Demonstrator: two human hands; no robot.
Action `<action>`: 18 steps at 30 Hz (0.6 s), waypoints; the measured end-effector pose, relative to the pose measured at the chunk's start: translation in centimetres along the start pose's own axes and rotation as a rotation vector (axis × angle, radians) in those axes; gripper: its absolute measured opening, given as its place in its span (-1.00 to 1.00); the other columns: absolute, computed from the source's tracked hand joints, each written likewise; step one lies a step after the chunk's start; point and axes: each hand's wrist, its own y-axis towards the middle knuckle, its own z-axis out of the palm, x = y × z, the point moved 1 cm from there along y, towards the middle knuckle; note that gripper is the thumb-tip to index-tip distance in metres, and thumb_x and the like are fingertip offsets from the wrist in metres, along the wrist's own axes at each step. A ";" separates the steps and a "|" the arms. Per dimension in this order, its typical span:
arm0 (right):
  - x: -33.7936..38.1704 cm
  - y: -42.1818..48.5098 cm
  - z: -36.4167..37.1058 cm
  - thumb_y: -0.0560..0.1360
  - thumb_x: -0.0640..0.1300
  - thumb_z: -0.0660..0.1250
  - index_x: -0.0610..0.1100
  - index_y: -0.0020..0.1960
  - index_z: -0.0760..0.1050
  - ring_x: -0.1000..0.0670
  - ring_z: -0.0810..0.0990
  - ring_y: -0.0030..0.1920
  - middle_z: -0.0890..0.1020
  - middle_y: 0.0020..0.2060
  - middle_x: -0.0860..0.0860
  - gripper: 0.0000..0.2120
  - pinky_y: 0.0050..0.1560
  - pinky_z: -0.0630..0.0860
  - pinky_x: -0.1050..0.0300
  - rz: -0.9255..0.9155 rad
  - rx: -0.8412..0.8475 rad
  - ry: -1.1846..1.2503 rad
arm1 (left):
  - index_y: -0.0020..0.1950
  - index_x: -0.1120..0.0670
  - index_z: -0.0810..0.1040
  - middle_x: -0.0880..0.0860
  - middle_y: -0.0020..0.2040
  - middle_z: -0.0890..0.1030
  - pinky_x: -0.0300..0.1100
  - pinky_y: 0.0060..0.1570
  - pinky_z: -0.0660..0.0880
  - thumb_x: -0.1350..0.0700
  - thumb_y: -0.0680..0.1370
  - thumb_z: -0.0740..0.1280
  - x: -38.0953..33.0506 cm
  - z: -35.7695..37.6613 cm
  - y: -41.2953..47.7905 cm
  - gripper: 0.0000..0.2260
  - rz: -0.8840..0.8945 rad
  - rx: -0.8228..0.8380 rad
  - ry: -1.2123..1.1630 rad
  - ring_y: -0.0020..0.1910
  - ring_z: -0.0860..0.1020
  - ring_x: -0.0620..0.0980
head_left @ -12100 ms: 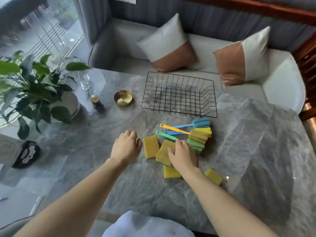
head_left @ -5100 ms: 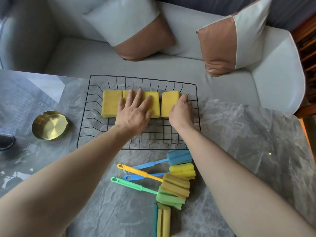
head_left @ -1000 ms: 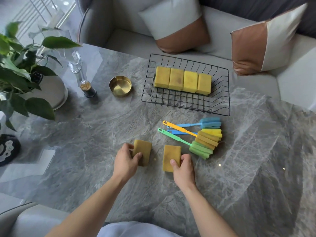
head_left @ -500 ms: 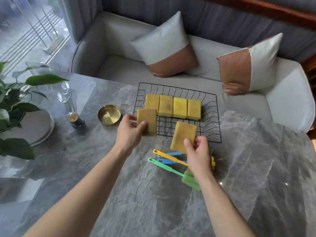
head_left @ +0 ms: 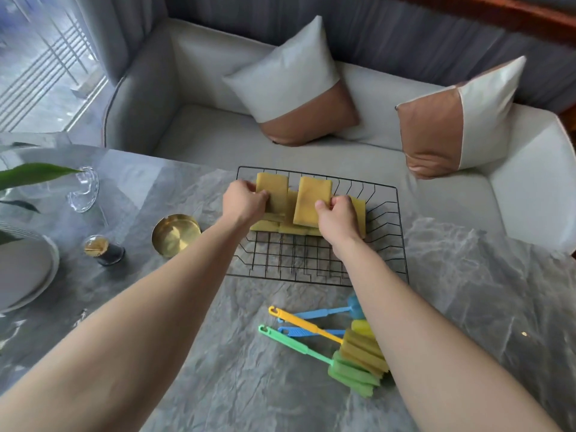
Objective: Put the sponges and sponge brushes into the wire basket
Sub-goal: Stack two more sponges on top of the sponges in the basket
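A black wire basket (head_left: 314, 260) stands at the table's far edge with a row of yellow sponges (head_left: 358, 213) lying along its back. My left hand (head_left: 244, 202) grips a yellow sponge (head_left: 274, 190) above the row's left end. My right hand (head_left: 335, 216) holds another yellow sponge (head_left: 311, 201) over the middle of the row. Both held sponges are inside the basket's outline. Several sponge brushes (head_left: 352, 350) with green, yellow and blue handles lie on the table in front of the basket, partly hidden by my right forearm.
A gold dish (head_left: 176, 235), a small dark jar (head_left: 104, 249) and a glass (head_left: 82, 191) stand left of the basket. A grey plate (head_left: 25, 269) and plant leaves are at the far left. A sofa with two cushions (head_left: 296, 85) lies beyond the marble table (head_left: 243, 385).
Both hands lifted a sponge each off the table and carried them forward; now they hold them over the row of sponges in the basket.
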 end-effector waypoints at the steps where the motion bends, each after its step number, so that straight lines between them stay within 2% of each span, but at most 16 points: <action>1: 0.0 0.5 0.3 0.60 0.00 0.27 -0.12 0.13 0.38 -0.07 0.51 -0.04 0.55 0.02 -0.05 -0.78 -0.09 0.35 0.12 0.002 0.009 -0.007 | 0.07 0.15 0.65 0.14 -0.03 0.71 -0.03 0.04 0.60 0.06 0.52 0.39 0.0 0.1 0.4 -0.80 0.014 -0.013 0.038 0.00 0.65 0.16; 5: -0.6 1.6 1.3 0.62 0.00 0.24 -0.09 0.09 0.35 -0.05 0.51 -0.07 0.54 0.01 -0.04 -0.82 -0.21 0.36 0.14 -0.027 0.039 -0.086 | 0.08 0.13 0.66 0.18 -0.03 0.71 -0.10 -0.02 0.57 0.10 0.53 0.38 0.4 0.4 1.3 -0.82 0.100 -0.050 0.164 0.01 0.65 0.21; 9: -1.0 2.1 2.3 0.62 -0.01 0.23 -0.15 0.15 0.38 -0.08 0.53 -0.01 0.55 0.02 -0.06 -0.78 -0.06 0.41 0.08 -0.046 0.072 -0.109 | 0.02 0.18 0.66 0.20 -0.08 0.69 -0.14 -0.15 0.46 0.14 0.54 0.34 1.5 0.6 1.5 -0.84 0.161 -0.074 0.267 -0.05 0.63 0.24; 13: -1.0 2.1 3.0 0.63 0.01 0.22 -0.19 0.19 0.42 -0.09 0.51 -0.05 0.54 -0.02 -0.04 -0.72 -0.08 0.37 0.11 -0.051 0.089 -0.124 | 0.08 0.20 0.64 0.22 -0.08 0.69 -0.09 -0.16 0.47 0.18 0.54 0.31 1.9 0.6 1.3 -0.80 0.196 -0.099 0.290 -0.04 0.62 0.26; 18: -1.0 1.8 3.5 0.64 0.00 0.21 -0.22 0.24 0.42 -0.12 0.53 0.01 0.56 0.06 -0.09 -0.68 -0.05 0.38 0.11 -0.070 0.110 -0.159 | 0.18 0.18 0.56 0.22 0.01 0.64 -0.06 -0.17 0.34 0.22 0.56 0.26 2.6 0.8 0.8 -0.78 0.324 -0.162 0.383 -0.01 0.56 0.25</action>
